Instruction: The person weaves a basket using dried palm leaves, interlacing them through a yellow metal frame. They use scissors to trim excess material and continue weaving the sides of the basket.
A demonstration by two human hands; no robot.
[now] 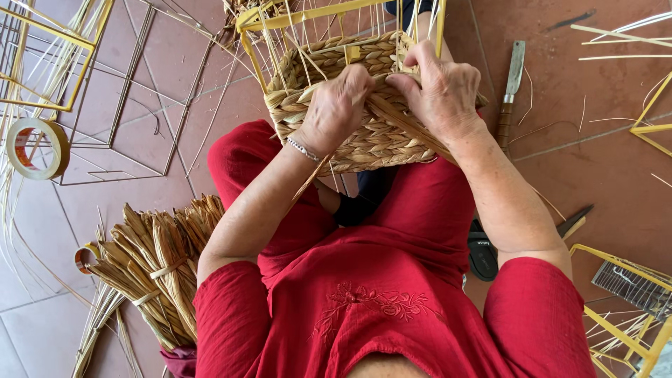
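While both hands press on the half-woven basket [357, 105] resting on the lap, the left hand [334, 106] pinches a flat rush strand [406, 126] and the right hand [437, 87] curls over the rim; slack grip could loosen the weave.

On the tiled floor [602, 175] to my left I see a roll of tape [36, 148] lying beside a bare wire frame [119, 112], with a yellow frame [49, 63] above it. Lower left lie tied bundles of dried straw [157, 269], a smaller tape roll [85, 257] just beside them. On my right a long knife [511, 87] lies on the tiles, loose pale strands [616, 42] near it. A black sandal [483, 252] sits lower down, more yellow frames [623, 315] at the right corner.
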